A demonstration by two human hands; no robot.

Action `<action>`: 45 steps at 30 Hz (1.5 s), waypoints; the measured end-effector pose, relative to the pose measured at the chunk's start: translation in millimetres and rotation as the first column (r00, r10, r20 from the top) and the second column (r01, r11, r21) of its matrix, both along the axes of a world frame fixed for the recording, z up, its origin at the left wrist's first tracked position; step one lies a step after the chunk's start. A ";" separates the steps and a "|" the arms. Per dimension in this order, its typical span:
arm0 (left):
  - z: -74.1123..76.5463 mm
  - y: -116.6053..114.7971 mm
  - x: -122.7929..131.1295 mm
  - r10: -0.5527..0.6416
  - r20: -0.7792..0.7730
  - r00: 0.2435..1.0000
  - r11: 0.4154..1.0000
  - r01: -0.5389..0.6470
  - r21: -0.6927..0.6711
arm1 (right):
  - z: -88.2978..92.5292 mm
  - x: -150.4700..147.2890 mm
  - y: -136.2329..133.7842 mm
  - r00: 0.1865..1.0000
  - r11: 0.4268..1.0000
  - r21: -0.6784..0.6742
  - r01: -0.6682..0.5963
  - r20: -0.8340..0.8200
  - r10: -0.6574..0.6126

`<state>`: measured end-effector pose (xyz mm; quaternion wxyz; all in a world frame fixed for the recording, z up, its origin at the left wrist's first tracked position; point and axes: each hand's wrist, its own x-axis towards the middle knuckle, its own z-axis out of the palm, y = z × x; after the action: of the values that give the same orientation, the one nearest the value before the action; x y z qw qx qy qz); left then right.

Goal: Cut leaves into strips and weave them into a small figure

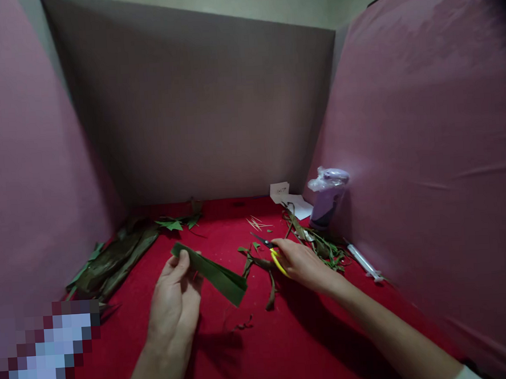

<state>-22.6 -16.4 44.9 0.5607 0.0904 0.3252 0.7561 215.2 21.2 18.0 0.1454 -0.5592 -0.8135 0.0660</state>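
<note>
A folded strip of green leaf (215, 276) is pinched at its upper left end between the thumb and fingers of my left hand (176, 291). Its free end slants down to the right, above the red cloth (155, 344). My right hand (302, 261) grips a pair of scissors (278, 259) with yellow handles and dark blades. The blades point up and to the left, apart from the leaf strip. Beneath and beside the scissors lie brown-green leaf scraps (257, 262).
Large dark leaves (120, 257) are piled at the left. Thin wooden sticks (258, 223) lie toward the back. At the right are leaf trimmings (332, 252), a purple bottle (326, 205), a clear plastic tube (362, 261) and white paper (299, 205). Pink walls (440, 172) stand at both sides.
</note>
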 end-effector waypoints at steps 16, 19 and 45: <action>-1.7 40.2 33.7 -0.246 -0.372 0.895 0.958 0.282 0.044 | -1.0 -67.6 -3.5 0.654 0.978 -0.114 -0.173 -0.756 0.028; -15.3 45.6 34.3 -0.278 -0.370 0.886 0.950 0.312 0.033 | -12.1 -71.8 -0.8 0.499 0.935 -0.244 -0.256 -0.862 -0.088; -36.6 26.4 39.4 -0.523 -0.416 0.744 0.813 0.582 0.020 | -41.6 -55.7 7.5 0.052 0.690 -0.315 -0.652 -0.926 -0.374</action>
<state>16.8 10.1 8.3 0.6745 0.3737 0.3315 0.5436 159.5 28.7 -23.7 0.4241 -0.2652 -0.4430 0.7440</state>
